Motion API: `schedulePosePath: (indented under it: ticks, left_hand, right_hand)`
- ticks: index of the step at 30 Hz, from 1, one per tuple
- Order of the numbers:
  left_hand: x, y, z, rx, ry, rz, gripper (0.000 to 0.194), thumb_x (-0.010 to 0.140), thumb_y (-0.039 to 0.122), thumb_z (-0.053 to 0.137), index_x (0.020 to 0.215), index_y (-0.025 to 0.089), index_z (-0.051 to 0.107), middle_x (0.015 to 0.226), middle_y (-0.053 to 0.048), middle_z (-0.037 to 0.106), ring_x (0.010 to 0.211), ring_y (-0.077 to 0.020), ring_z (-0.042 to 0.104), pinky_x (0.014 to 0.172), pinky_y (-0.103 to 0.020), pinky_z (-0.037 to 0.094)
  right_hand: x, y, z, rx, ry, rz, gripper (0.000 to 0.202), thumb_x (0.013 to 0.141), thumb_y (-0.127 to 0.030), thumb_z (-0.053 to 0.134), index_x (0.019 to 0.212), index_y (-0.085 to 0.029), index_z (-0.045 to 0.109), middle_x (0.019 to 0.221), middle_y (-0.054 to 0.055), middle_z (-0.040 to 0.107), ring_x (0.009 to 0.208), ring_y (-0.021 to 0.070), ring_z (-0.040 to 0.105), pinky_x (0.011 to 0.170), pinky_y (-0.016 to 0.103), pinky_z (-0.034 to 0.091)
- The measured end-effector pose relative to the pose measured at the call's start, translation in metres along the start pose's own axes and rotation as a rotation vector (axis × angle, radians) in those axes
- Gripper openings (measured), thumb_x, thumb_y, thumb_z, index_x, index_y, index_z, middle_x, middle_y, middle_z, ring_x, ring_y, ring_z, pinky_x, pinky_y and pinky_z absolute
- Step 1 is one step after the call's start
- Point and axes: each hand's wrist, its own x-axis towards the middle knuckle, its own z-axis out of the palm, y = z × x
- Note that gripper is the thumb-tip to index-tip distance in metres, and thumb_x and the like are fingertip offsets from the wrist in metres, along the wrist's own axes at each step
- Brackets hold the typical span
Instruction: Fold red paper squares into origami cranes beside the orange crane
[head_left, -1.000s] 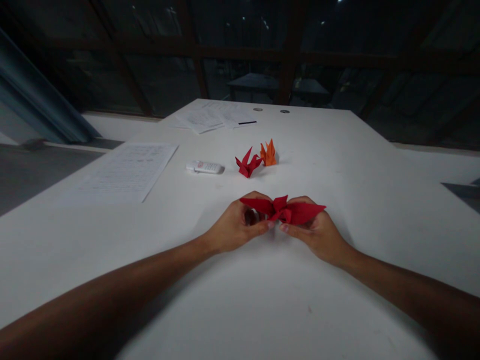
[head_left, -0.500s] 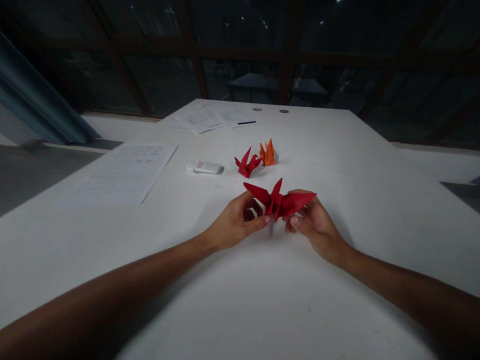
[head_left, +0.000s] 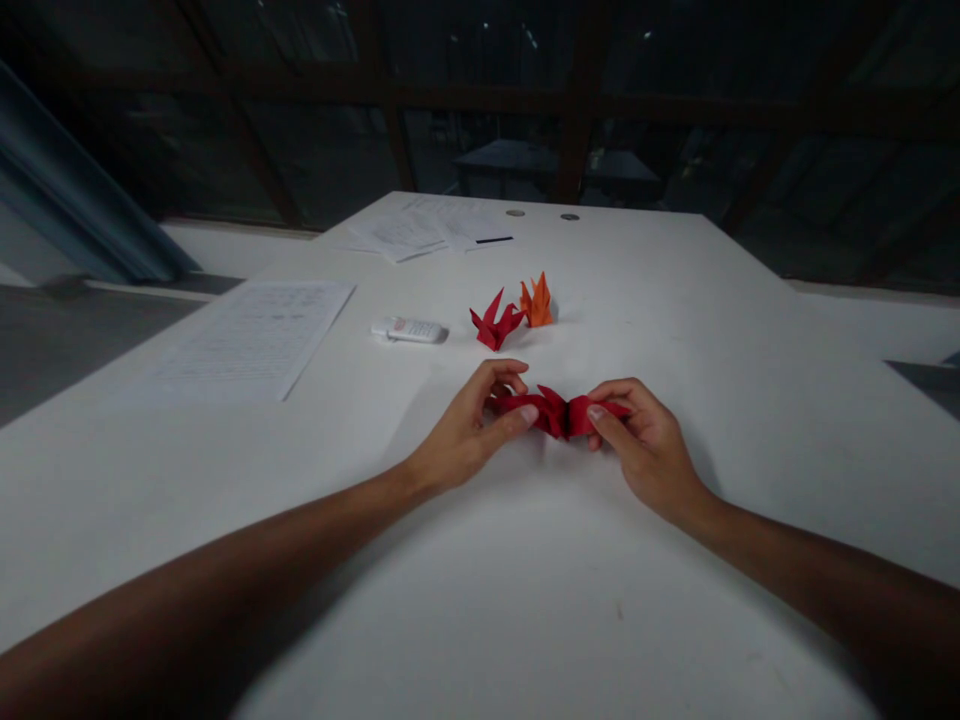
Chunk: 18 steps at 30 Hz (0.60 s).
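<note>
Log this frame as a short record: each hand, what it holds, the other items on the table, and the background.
Left hand: thumb and fingers on one wing of a red paper figure
Right hand: pinching the opposite wing
Beyond the hands: second red figure; orange figure behind it, to its right
Left of these: white object with printing
Papers: printed sheet at left; more sheets farther off
Background: dark windows, blue curtain
</note>
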Motion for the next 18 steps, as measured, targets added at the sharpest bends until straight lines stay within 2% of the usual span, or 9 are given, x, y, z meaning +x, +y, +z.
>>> schedulePosePath:
  ticks: [2,6,9,13,18]
  left_hand:
    - [0.004,-0.004,0.0,-0.095,0.043,-0.059,0.038,0.09,0.032,0.067,0.122,0.022,0.051,0.106,-0.004,0.058,0.09,-0.0158,0.06,0.081,-0.03,0.048]
    - [0.009,-0.009,-0.001,-0.196,0.107,-0.142,0.04,0.082,0.023,0.072,0.118,0.022,0.053,0.111,-0.003,0.056,0.084,-0.0126,0.061,0.075,-0.027,0.048]
    - [0.01,-0.013,-0.002,-0.238,0.222,-0.127,0.039,0.077,0.016,0.072,0.111,0.023,0.056,0.109,-0.001,0.055,0.079,-0.01,0.058,0.07,-0.025,0.047]
    - [0.012,-0.017,-0.002,-0.33,0.374,-0.114,0.036,0.073,0.011,0.071,0.105,0.023,0.057,0.108,0.0,0.054,0.071,-0.0076,0.055,0.064,-0.023,0.045]
    - [0.014,-0.016,0.0,-0.372,0.405,-0.145,0.037,0.07,0.011,0.071,0.103,0.021,0.058,0.108,-0.001,0.054,0.071,-0.0081,0.055,0.063,-0.024,0.045]
  right_hand:
    - [0.0,-0.001,0.0,0.003,-0.008,0.0,0.014,0.094,-0.035,0.066,0.101,-0.024,0.06,0.086,-0.001,0.067,0.061,0.0117,0.06,0.058,0.028,0.048]
    - [0.001,0.001,-0.001,0.033,-0.021,0.015,0.013,0.094,-0.034,0.065,0.101,-0.024,0.061,0.08,-0.002,0.066,0.059,0.0116,0.06,0.057,0.027,0.047]
    - [0.005,0.005,-0.003,0.073,0.009,0.052,0.011,0.092,-0.032,0.066,0.099,-0.024,0.061,0.072,-0.004,0.065,0.057,0.0119,0.059,0.055,0.026,0.044]
    - [0.011,0.008,-0.006,0.173,0.098,0.112,0.01,0.089,-0.028,0.067,0.095,-0.024,0.061,0.075,-0.004,0.065,0.054,0.0113,0.059,0.055,0.027,0.045]
    - [0.015,0.002,-0.006,0.243,0.134,0.175,0.013,0.083,-0.026,0.07,0.091,-0.024,0.06,0.073,-0.004,0.064,0.054,0.0116,0.058,0.054,0.027,0.045]
